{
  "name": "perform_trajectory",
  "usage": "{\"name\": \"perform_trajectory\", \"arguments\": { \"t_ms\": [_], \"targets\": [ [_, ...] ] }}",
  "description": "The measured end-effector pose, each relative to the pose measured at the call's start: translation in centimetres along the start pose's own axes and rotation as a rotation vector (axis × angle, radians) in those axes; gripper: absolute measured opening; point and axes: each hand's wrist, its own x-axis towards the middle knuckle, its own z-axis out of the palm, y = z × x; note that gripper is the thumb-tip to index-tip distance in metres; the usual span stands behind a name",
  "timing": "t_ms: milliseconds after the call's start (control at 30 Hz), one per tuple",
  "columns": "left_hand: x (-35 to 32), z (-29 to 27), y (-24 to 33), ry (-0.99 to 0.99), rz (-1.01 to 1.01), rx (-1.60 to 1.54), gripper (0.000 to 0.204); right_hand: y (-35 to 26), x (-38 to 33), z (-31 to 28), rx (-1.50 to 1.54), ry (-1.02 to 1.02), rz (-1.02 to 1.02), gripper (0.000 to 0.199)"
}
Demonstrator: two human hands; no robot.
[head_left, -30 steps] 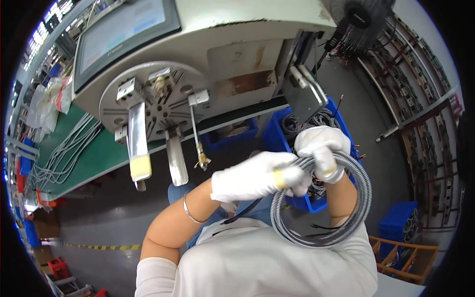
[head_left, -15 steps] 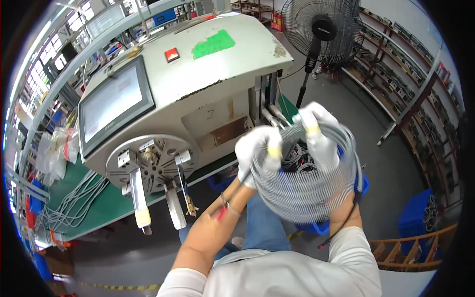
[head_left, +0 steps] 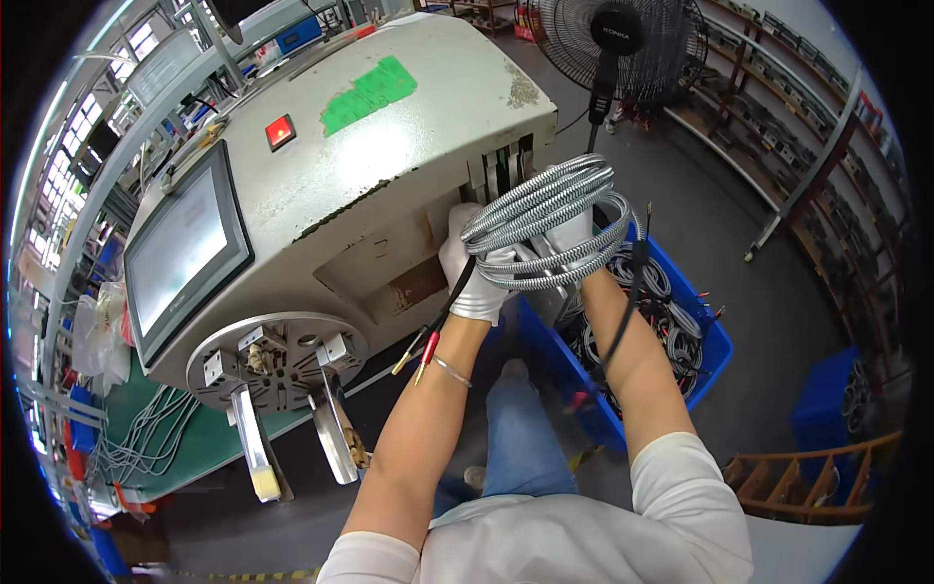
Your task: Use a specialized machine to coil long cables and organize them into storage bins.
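Note:
A coil of silver, metal-sheathed cable (head_left: 545, 209) is held up in front of the machine's right end. My left hand (head_left: 471, 280), in a white glove, is closed around the coil's left side. On its right side my right hand (head_left: 572, 234), also gloved, grips the loops from behind, its fingers partly hidden by them. A black cable end with red and dark leads (head_left: 428, 352) and brass-coloured tips hangs over my left wrist. The other black end (head_left: 630, 292) dangles by my right forearm, with a thin tip sticking up.
Below my right arm stands a blue bin (head_left: 717, 358) holding several coiled cables. At left is the machine (head_left: 428, 127) with a touchscreen (head_left: 190, 255) and a slotted disc (head_left: 282, 375) with projecting metal arms. A standing fan (head_left: 615, 39) and shelves (head_left: 827, 175) are beyond.
The coil has tipped from hanging broad and blurred to a tighter, flatter bundle across both hands. My hands have shifted slightly left, and more of the blue bin shows.

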Motion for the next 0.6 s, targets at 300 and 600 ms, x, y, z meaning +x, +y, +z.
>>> {"name": "perform_trajectory", "arguments": {
  "t_ms": [300, 600],
  "targets": [
    [0.0, -0.1, -0.6, -0.029, 0.009, 0.097, 0.01, -0.3, 0.3, -1.0, -0.364, -0.468, 0.237, 0.028],
    [-8.4, -4.4, 5.3, -0.293, -0.025, 0.301, 0.032, -11.5, -1.3, -12.8, 0.401, -0.069, 0.096, 0.024]
  ]
}}
